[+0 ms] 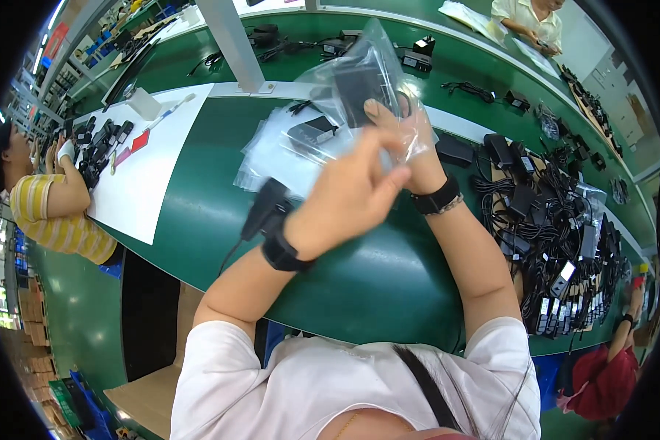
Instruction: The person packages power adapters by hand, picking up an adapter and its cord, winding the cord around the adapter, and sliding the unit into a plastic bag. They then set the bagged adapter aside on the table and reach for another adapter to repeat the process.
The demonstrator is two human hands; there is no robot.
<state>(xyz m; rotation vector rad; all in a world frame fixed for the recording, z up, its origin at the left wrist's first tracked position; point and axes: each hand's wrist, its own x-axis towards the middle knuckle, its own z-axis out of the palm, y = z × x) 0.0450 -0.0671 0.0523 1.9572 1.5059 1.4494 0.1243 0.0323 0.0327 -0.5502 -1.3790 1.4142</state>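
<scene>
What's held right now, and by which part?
The right hand grips a clear plastic bag with a black block inside, at its lower right in view. Whether the blurred left hand holds anything can't be told.

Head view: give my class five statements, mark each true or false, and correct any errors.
1. The right hand holds a clear bag with a dark item inside. True.
2. The left hand is far from the bag. False: it is blurred and close by.
3. The big cable pile lies left of both hands. False: it lies to their right.
4. Only the right hand has a black wristband. False: both hands do.
5. Flat plastic bags lie on the green bench. True.
</scene>
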